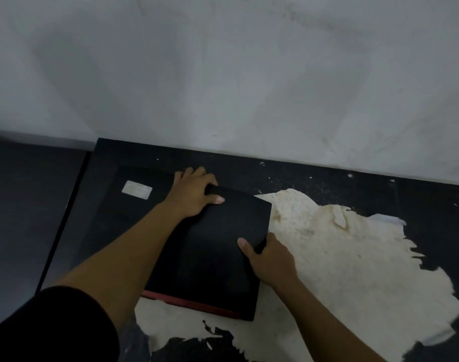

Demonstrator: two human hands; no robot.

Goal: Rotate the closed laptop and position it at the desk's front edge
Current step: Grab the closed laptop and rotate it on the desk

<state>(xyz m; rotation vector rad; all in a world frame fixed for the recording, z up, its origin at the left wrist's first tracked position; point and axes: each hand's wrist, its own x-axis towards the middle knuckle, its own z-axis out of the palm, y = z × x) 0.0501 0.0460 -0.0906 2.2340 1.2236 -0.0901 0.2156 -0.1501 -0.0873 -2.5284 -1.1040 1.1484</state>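
Note:
A closed black laptop [212, 252] with a red strip along its near edge lies on the dark desk [327, 184], turned at an angle. My left hand [194, 192] grips its far left corner, fingers curled over the edge and thumb on the lid. My right hand [268, 257] holds the right edge, thumb on top. The laptop partly rests over a dark flat panel [113, 205] that carries a white label [137, 189].
A large patch of peeled, cream-coloured surface [340, 257] spreads over the desk to the right of and below the laptop. A pale wall [223, 74] rises right behind the desk. The desk's left edge [64, 220] drops to a dark floor.

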